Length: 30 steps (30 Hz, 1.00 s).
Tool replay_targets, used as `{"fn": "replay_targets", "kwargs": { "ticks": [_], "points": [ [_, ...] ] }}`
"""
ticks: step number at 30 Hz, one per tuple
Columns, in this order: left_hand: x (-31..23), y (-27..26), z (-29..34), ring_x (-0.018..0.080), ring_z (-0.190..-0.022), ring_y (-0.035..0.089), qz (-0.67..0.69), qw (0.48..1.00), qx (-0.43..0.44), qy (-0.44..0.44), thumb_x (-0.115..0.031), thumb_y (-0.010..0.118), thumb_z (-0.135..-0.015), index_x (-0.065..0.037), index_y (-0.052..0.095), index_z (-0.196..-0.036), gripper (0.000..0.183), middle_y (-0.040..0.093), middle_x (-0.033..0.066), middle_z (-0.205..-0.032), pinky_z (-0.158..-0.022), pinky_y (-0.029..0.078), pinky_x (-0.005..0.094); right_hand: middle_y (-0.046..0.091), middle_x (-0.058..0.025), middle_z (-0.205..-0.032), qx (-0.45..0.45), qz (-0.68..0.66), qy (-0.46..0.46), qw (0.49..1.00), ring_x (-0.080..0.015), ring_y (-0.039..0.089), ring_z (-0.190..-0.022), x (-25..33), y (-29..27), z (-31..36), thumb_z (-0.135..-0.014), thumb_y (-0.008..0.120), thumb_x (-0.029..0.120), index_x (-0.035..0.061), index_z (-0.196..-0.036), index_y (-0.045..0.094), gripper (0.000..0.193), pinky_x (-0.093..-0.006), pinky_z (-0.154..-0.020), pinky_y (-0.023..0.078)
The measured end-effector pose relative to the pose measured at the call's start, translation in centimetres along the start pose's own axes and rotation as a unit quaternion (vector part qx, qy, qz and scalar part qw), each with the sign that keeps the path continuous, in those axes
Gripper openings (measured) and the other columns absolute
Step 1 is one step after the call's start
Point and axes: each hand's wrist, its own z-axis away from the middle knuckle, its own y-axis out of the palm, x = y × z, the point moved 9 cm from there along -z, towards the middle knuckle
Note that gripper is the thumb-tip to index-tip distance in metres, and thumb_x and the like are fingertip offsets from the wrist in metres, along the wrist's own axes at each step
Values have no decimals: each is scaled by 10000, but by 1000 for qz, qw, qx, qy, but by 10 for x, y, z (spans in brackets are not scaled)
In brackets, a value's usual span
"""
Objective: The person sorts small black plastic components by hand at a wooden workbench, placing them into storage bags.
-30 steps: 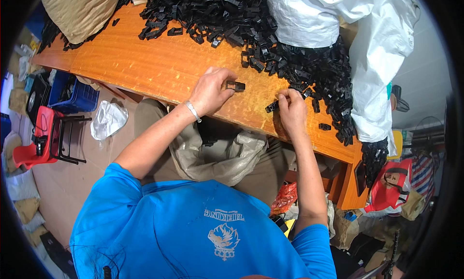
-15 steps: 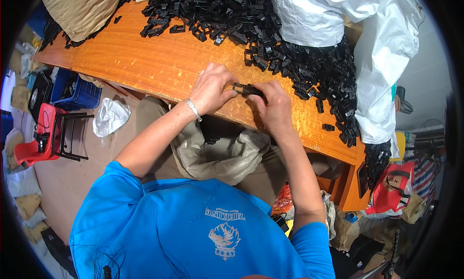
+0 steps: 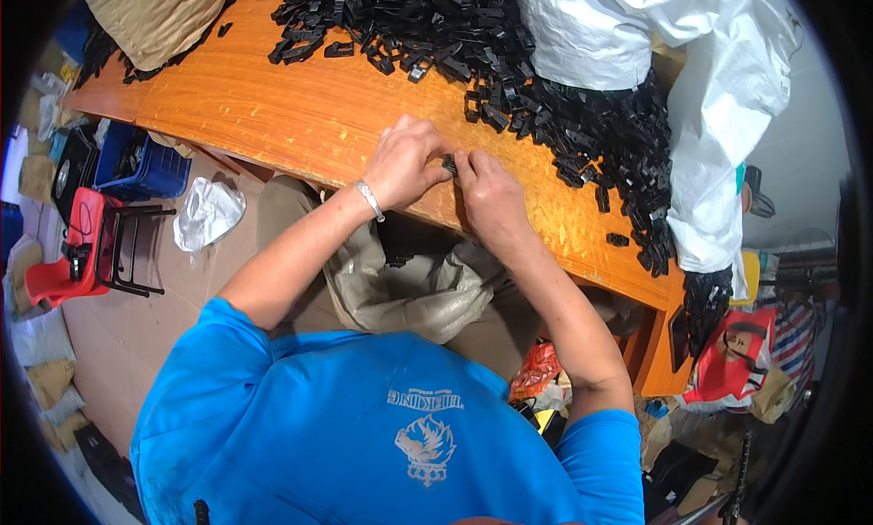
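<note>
Over the front edge of the wooden table, my two hands meet at a small black plastic part. My left hand pinches it from the left between thumb and fingers. From the right, the fingers of my right hand close on the same part and hide most of it. Beyond my hands spreads a large heap of similar black plastic parts. Below, an open woven sack sits on my lap with a few black pieces inside.
White sacks lie on the heap at the back right, a brown paper bag at the back left. On the floor to the left are a red chair, a blue crate and a white plastic bag. A red bag is at the right.
My right hand has moved slightly left and its fingers have shifted against my left hand's fingertips, covering more of the black part. My left hand has barely moved.
</note>
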Motion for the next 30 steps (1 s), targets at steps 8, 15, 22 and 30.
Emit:
{"fn": "replay_targets", "kwargs": {
  "ticks": [8, 15, 22, 30],
  "points": [
    [21, 9, -18, 352, -1098, 623, 123, 973, 189, 50, 16, 711, -857, -74, 763, -1171, 331, 678, 138, -1060, -998, 513, 443, 622, -125, -978, 33, -72, 78, 994, -314, 674, -922, 22, -15, 29, -883, 719, 86, 22, -1252, 711, 374, -442, -728, 572],
    [17, 12, -74, 339, -1218, 595, -107, 988, 6, 107, -37, 789, -891, -49, 740, -1154, 268, 645, 104, -1260, -1024, 540, 442, 674, -115, -1088, 51, -186, 73, 979, -320, 715, -959, 64, -18, 60, -853, 812, 134, 61, -1245, 707, 412, -429, -785, 612],
    [5, 27, -73, 352, -1105, 637, -136, 981, 78, 113, -74, 819, -870, -42, 694, -1007, 189, 656, 114, -1106, -948, 554, 457, 687, -138, -1145, -27, 73, 298, 951, -324, 729, -981, -120, -76, 91, -948, 767, 79, 69, -1156, 777, 209, -446, -797, 619],
    [-35, 11, -23, 352, -1020, 655, 3, 994, 50, 98, -95, 874, -834, -48, 689, -1131, 353, 673, 129, -1047, -905, 553, 450, 710, -193, -1081, 39, 25, 357, 933, -417, 723, -1018, -150, -58, 86, -902, 834, 97, 22, -1188, 735, 312, -481, -865, 591]
  ]
}}
